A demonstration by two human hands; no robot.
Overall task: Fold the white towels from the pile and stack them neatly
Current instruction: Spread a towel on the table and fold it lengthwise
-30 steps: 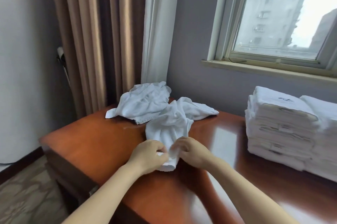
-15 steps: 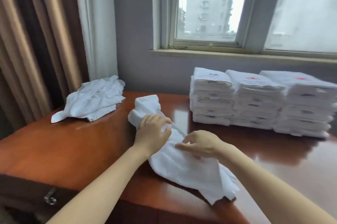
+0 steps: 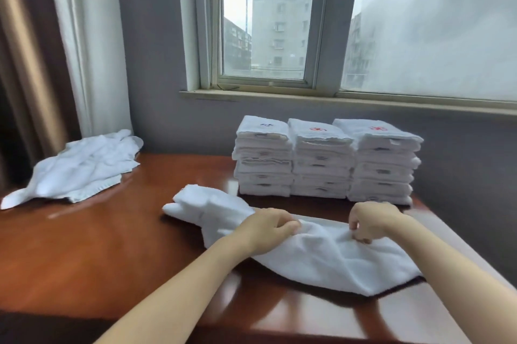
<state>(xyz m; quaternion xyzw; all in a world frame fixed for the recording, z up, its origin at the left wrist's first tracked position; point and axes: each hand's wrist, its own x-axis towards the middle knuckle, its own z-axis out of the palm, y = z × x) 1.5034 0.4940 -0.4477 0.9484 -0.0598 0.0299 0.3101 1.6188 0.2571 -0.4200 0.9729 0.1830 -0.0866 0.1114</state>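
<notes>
Since both hands pinch its top edge, left hand and right hand, the towel on the table looks soft, light, floppy; grip the corners.

The left hand's fingertips were lost in a fold of the towel, and the right arm covered that towel's end toward the table's right edge. The loose pile at the far-left corner was blurred. Embroidered marks atop the three stacks (one dark, two red) were too small to read.
</notes>
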